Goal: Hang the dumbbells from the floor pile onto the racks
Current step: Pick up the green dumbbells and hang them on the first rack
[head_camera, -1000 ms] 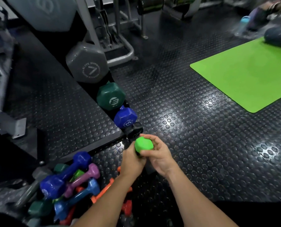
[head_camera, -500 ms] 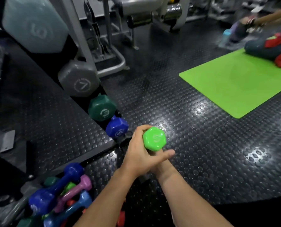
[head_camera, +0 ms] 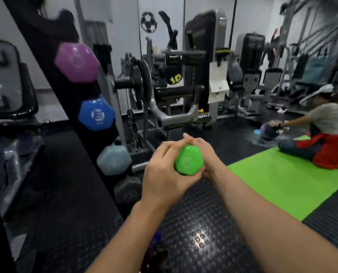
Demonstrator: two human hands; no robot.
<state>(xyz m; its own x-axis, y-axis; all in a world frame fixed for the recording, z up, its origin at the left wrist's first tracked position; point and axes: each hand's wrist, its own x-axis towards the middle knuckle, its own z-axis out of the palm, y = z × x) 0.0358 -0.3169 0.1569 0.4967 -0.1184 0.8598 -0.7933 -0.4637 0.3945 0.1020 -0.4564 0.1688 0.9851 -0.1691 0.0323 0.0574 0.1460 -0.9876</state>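
Raised higher, the green dumbbell (glossy, hexagonal end) faces the camera.

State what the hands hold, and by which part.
Both the left hand and right hand grip one green dumbbell around its near head; its handle is hidden.

Both my forearms are bare right up to the bottom edge of the shot, no sleeves showing. My left hand and right hand: no gloves, no rings, no watch or wrist strap. Nails short, as far as the blur lets me tell.
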